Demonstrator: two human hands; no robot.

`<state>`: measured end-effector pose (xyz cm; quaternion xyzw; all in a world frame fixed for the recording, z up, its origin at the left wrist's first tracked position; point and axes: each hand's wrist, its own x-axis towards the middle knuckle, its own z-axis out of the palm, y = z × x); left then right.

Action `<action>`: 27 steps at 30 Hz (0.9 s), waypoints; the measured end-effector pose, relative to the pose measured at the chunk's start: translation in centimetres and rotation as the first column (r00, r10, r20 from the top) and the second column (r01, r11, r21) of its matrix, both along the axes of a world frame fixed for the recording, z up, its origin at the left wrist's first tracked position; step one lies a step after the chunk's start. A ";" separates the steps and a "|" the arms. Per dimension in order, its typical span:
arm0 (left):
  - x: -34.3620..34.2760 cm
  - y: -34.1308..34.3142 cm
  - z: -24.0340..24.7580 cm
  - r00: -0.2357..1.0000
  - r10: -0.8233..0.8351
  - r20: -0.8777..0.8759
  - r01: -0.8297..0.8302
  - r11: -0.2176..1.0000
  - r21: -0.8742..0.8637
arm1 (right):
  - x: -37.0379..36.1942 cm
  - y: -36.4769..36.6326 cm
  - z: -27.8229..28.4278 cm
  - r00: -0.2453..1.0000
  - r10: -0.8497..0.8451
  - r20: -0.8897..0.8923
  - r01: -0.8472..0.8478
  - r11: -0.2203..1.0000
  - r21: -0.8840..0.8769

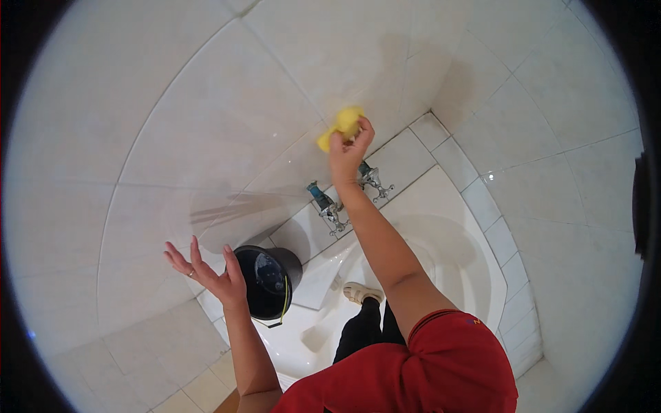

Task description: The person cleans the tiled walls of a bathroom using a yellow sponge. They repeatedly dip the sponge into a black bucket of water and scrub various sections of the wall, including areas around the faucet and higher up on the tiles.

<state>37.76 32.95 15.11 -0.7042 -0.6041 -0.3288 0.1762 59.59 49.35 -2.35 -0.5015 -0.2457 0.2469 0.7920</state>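
Note:
My right hand (350,153) is stretched far ahead, its fingers closed round a crumpled yellow cloth (348,118). The cloth is at the pale tiled wall (275,103), above two chrome taps (329,208). Empty, with the fingers spread, my left hand (215,274) hangs in the air on the left. Nearest to it is a black bucket (295,265) with a yellowish wire handle and what looks like sudsy liquid inside. My left hand and wrist cover part of its near left side.
I stand in a white corner bathtub (475,258); one foot shows in a beige sandal (359,292). A tiled ledge (399,157) carries the taps, and another tiled wall (551,124) rises on the right. A dark object (640,206) shows at the right rim.

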 end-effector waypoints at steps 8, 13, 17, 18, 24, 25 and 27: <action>4.1 6.5 0.9 0.973 0.022 -0.229 0.004 0.994 0.112 | 6.0 0.1 -0.2 0.975 0.064 -0.211 -0.069 0.997 -0.019; 3.0 9.8 -1.5 0.935 0.225 -0.274 -0.197 0.972 0.127 | 8.4 2.9 -3.6 0.977 -0.036 -0.209 0.016 0.995 -0.099; 3.2 11.4 -1.9 0.875 0.277 -0.397 -0.217 0.958 0.189 | 8.8 3.6 -17.0 0.933 -0.102 -0.344 -0.089 0.864 -0.496; 3.5 11.6 -1.9 0.876 0.264 -0.404 -0.200 0.960 0.195 | 8.9 3.4 -19.8 0.874 -0.089 -0.478 -0.230 0.790 -0.568; 4.0 12.1 -1.7 0.873 0.227 -0.433 -0.142 0.965 0.220 | 13.1 4.1 -24.1 0.671 -0.043 -0.740 -0.436 0.785 -0.441; 4.2 12.2 -1.6 0.866 0.221 -0.449 -0.130 0.966 0.225 | 13.5 4.6 -22.9 0.735 -0.110 -0.669 -0.306 0.827 -0.472; 3.9 11.4 -1.5 0.842 0.266 -0.468 -0.173 0.957 0.233 | 13.8 6.3 -16.5 0.828 -0.237 -0.508 -0.053 0.869 -0.491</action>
